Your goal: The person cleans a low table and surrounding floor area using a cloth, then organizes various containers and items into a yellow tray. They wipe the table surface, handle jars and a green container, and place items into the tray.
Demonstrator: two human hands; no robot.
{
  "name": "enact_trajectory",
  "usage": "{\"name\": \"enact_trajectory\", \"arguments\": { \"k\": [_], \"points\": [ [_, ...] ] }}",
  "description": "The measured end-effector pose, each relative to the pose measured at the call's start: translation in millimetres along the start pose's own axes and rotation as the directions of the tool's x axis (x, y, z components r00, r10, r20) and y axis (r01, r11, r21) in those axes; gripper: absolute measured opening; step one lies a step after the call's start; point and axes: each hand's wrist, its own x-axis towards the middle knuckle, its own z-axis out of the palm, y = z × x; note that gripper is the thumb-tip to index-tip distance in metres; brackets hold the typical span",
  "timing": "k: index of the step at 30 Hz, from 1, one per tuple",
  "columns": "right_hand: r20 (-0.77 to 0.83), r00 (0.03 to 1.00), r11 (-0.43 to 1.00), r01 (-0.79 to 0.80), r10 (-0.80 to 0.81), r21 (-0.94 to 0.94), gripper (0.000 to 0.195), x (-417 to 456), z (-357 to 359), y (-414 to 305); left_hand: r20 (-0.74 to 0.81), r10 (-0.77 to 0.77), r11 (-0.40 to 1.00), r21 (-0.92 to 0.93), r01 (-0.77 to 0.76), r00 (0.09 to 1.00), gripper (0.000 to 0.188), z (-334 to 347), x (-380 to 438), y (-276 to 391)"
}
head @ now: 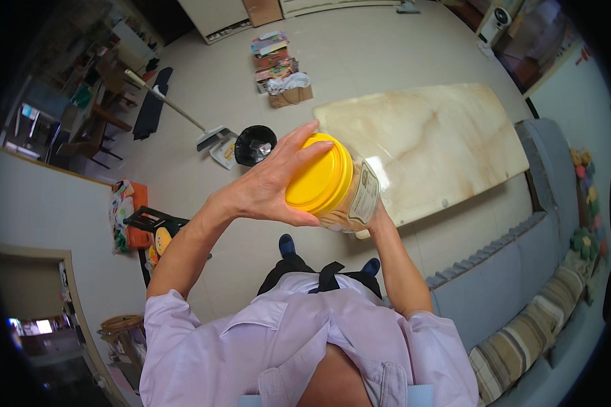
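A clear plastic jar [359,196] with a label bearing writing is held up in front of my chest, its yellow screw lid [320,175] tilted towards the left. Through the wall of the jar, light brown contents show. My left hand [280,178] is spread over the lid, thumb at the near edge and fingers around the far edge. On the other side, my right hand [377,213] supports the jar from its lower right; its fingers are mostly hidden behind the jar.
A marble-patterned table [427,147] stands ahead to the right, beside a blue-grey sofa [499,269]. Ahead on the left are a black-lined bin [255,145], a dustpan [224,152] and a broom [173,107]. Several filled boxes [280,66] stand on the floor farther off.
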Motion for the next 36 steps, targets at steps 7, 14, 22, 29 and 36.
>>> {"name": "enact_trajectory", "arguments": {
  "k": [7,14,22,29,36],
  "points": [
    [-0.128,0.987,0.979,0.119,-0.099,0.162,0.036,15,-34,-33,-0.105,-0.217,0.954,-0.231,0.188,0.970,0.092,4,12,-14],
    [-0.016,0.858,0.524,0.299,-0.514,-0.797,0.039,8,31,-105,-0.197,-0.558,0.675,-0.673,0.302,0.806,0.088,17,38,-32],
    [0.479,0.409,-0.354,0.344,-0.777,-0.869,0.034,-6,102,-49,-0.100,-0.674,0.577,-0.690,0.437,0.732,0.081,36,56,-46],
    [0.744,0.494,-0.598,0.452,-0.449,-0.661,0.052,-47,63,-25,-0.168,-0.671,0.637,-0.629,0.446,0.722,0.078,49,44,-59],
    [0.243,0.792,0.360,0.497,-0.560,-0.790,0.032,17,65,-98,-0.344,-0.335,0.923,-0.308,0.232,0.877,0.075,41,46,-35]
  ]
}}
